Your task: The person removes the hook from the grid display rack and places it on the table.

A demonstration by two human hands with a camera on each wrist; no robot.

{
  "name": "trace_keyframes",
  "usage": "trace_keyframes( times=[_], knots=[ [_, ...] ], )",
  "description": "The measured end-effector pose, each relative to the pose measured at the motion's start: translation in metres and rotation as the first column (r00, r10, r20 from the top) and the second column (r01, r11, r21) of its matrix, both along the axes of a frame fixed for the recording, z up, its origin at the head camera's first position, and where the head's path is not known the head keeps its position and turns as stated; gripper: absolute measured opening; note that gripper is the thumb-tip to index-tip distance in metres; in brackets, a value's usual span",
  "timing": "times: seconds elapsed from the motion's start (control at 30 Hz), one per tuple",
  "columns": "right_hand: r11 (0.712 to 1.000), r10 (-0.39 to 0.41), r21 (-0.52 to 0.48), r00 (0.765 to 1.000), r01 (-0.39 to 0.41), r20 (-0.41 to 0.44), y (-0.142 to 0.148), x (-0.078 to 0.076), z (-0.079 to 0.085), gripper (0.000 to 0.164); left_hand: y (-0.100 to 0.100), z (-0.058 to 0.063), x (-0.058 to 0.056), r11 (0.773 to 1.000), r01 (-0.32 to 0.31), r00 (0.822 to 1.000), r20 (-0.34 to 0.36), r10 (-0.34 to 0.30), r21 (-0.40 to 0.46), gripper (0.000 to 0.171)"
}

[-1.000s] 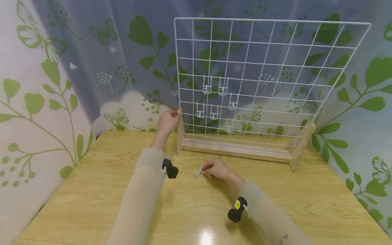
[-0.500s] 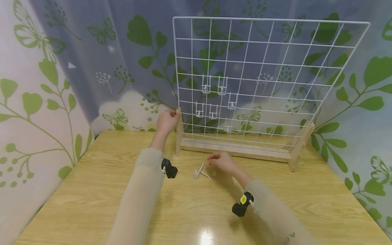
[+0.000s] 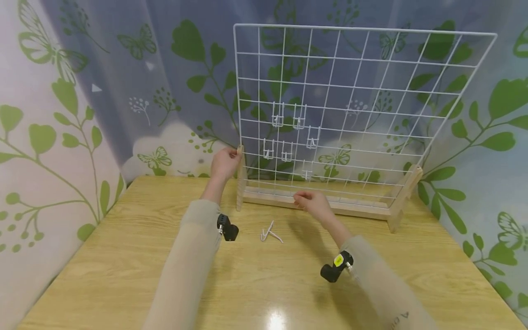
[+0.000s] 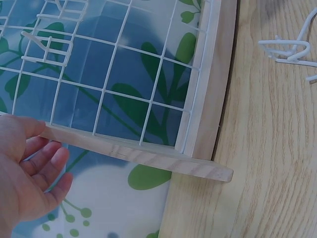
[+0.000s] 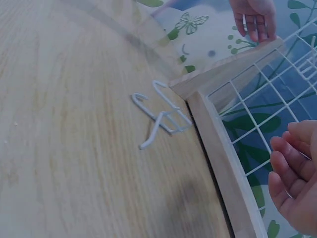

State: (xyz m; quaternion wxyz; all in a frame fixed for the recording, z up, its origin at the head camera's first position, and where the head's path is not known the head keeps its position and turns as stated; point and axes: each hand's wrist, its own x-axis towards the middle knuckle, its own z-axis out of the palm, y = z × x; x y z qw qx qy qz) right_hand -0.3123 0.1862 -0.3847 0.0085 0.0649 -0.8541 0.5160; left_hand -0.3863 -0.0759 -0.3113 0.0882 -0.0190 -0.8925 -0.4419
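Observation:
My left hand (image 3: 224, 164) pinches the upper end of the left side post (image 4: 163, 161) of a wooden stand, thumb on one face and fingers on the other. A white wire grid panel (image 3: 363, 30) stands in that frame. Over the stand's front rail my right hand (image 3: 315, 206) hovers, fingers loosely bent and nothing in them. One white wire hook (image 5: 161, 119) lies loose on the table in front of the rail, to the left of the right hand. Several more white hooks (image 3: 312, 143) hang on the left and middle part of the grid.
The wooden table (image 3: 123, 275) reaches back to a curtain (image 3: 165, 91) with green leaves and butterflies, close behind the grid. At the right, another wooden side post (image 3: 402, 201) holds the panel. A small black camera sits on each wrist.
My right hand has let go of the loose hook, leaving it on the table, and has moved up and right towards the grid's base. The left hand stays at the post.

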Motion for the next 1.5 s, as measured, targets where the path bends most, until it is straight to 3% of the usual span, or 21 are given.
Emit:
trace_keyframes(
  times=[0.2, 0.43, 0.6, 0.8, 1.13, 1.3, 1.5],
  knots=[
    [0.993, -0.096, -0.080, 0.994, 0.092, -0.044, 0.008, -0.004, 0.012, 0.034, 0.001, -0.002, 0.003, 1.000, -0.005, 0.999, -0.031, 0.006, 0.003, 0.033],
    [0.961, -0.216, -0.194, 0.973, 0.197, -0.081, 0.012, -0.009, 0.028, 0.034, 0.001, -0.001, 0.005, 1.000, -0.007, 1.000, -0.029, 0.008, 0.002, 0.034],
    [0.957, -0.203, -0.223, 0.978, 0.187, -0.051, 0.011, -0.012, 0.035, 0.037, -0.001, -0.003, 0.006, 1.000, 0.000, 1.000, -0.021, 0.001, 0.012, 0.034],
    [0.946, -0.198, -0.252, 0.979, 0.203, 0.046, 0.005, -0.015, 0.036, 0.036, 0.000, -0.011, 0.007, 1.000, 0.005, 1.000, -0.014, -0.005, 0.016, 0.035],
    [0.908, -0.244, -0.317, 0.961, 0.274, 0.131, 0.002, -0.019, 0.040, 0.032, 0.003, -0.010, 0.008, 1.000, 0.001, 1.000, -0.025, -0.001, 0.007, 0.033],
    [0.893, -0.242, -0.364, 0.965, 0.264, 0.106, 0.003, -0.019, 0.045, 0.031, 0.002, -0.007, 0.008, 1.000, 0.002, 1.000, -0.023, -0.002, 0.010, 0.034],
    [0.909, -0.231, -0.346, 0.972, 0.233, 0.048, 0.008, -0.015, 0.054, 0.029, 0.002, -0.002, 0.006, 1.000, 0.003, 0.999, -0.032, -0.003, 0.004, 0.034]
  ],
)
